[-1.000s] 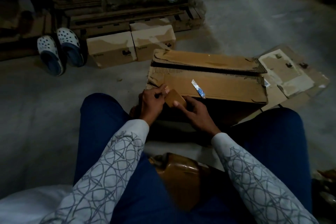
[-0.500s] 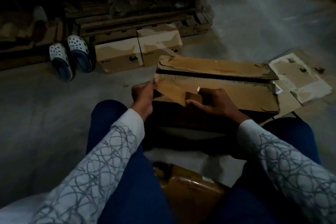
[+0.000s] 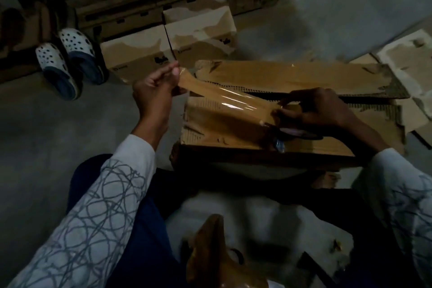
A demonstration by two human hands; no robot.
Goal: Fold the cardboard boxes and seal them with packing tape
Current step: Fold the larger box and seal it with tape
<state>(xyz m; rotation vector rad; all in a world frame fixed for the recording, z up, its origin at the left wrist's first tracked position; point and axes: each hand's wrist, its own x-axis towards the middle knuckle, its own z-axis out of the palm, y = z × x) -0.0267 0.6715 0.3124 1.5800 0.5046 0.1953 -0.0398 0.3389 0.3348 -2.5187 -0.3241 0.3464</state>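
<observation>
Cardboard box (image 3: 233, 133) sits on the concrete floor (image 3: 70, 147) directly before the seated person's knees; brown and worn, top flaps closed with a dark gap between them, outer paper torn away in places, exposing the corrugation. Packing tape (image 3: 224, 96), a glossy translucent brown strip, stretches taut above the near flap; left hand (image 3: 154, 91) pinches its free end beyond the box's left corner; right hand (image 3: 313, 107) curls round the other end atop the box.
</observation>
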